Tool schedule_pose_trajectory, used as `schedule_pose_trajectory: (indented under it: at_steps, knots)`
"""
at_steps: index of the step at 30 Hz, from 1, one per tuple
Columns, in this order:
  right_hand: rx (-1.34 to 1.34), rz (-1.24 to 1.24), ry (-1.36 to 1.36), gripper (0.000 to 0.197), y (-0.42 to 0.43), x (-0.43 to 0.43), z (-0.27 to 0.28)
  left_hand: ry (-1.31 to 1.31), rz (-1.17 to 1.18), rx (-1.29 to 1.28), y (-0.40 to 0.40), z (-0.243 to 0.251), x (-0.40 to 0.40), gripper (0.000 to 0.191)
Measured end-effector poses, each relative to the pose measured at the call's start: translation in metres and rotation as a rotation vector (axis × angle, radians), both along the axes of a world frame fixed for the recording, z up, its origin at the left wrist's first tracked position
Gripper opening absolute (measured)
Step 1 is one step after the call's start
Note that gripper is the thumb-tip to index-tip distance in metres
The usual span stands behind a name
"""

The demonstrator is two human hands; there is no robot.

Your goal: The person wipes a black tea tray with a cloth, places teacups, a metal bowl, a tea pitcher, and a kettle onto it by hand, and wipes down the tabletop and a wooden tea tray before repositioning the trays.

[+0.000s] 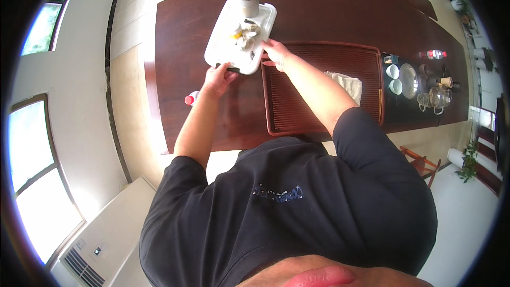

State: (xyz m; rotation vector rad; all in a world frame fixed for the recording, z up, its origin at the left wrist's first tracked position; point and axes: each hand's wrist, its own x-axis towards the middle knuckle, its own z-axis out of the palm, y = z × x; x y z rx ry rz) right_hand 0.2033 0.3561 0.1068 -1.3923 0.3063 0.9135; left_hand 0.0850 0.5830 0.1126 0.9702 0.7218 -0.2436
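A white plastic tray (223,36) is gripped at its near edge by my left hand (218,79) and at its right edge by my right hand (275,54). A lidded whitish canister (248,2) stands at the tray's far end. Small greyish items (249,36), too small to name, lie mid-tray beside a white and yellow piece (236,33). The tray is over the dark wooden table (318,12); whether it touches the table cannot be told. My left thumb lies on the rim, and the fingers under the tray are partly hidden.
A slatted wooden tea tray (303,103) with a folded cloth (348,87) lies near my right forearm. Farther right are white cups (392,71), a clear dish (408,81), a glass teapot (439,96) and a bottle (435,54). Another red-capped bottle (191,99) is beside my left forearm.
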Motion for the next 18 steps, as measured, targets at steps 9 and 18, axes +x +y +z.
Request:
schedule_pose_trajectory:
  at_steps: [9, 18]
  knots:
    - [-0.061, 0.002, -0.533, 0.041, -0.113, -0.066, -0.009, 0.07, 0.109, 0.625, 0.063, -0.013, 0.072, 0.031]
    - [-1.152, 0.163, -1.32, 0.055, -0.308, -0.156, 0.003, 0.366, 0.22, 1.375, 0.071, 0.023, 0.152, 0.052]
